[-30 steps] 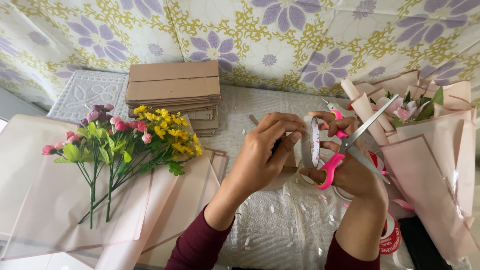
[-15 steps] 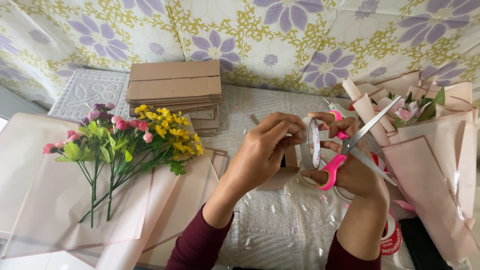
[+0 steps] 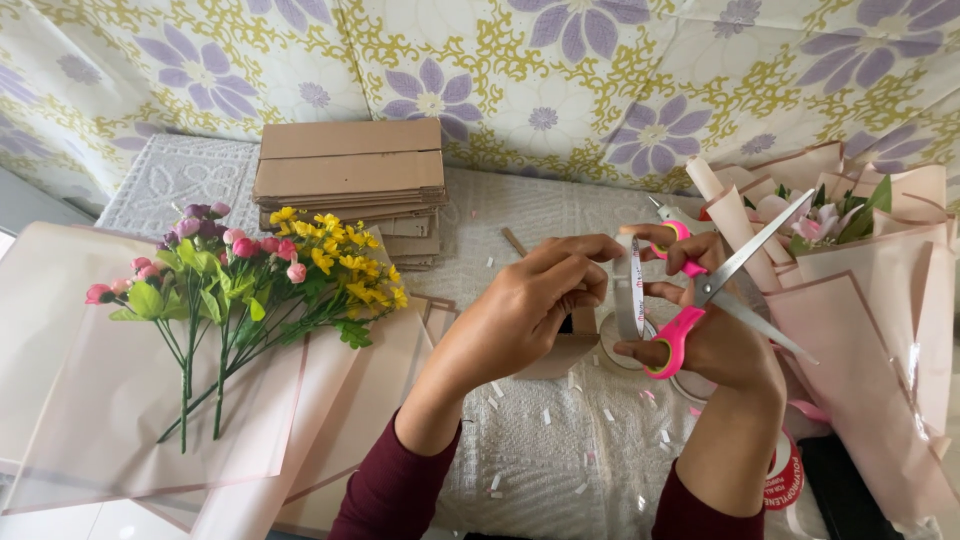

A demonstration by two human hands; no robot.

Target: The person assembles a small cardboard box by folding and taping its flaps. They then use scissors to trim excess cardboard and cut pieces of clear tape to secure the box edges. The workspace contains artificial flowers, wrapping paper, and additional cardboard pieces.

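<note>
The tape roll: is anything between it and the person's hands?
Nothing visible. The left hand pinches the white tape roll directly, and the right hand, with pink-handled scissors open on its fingers, touches it too.

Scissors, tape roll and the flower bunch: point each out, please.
Scissors point(image 3: 690, 322), head view, on the pink handle.
Tape roll point(image 3: 632, 290), head view, on its white outer band.
Flower bunch point(image 3: 330, 258), head view, on the yellow blossoms.

A white tape roll point(image 3: 631, 287) stands on edge between both hands, above the table; pink-handled scissors point(image 3: 722, 283) hang open in the right hand, steel blades pointing up and right.
</note>
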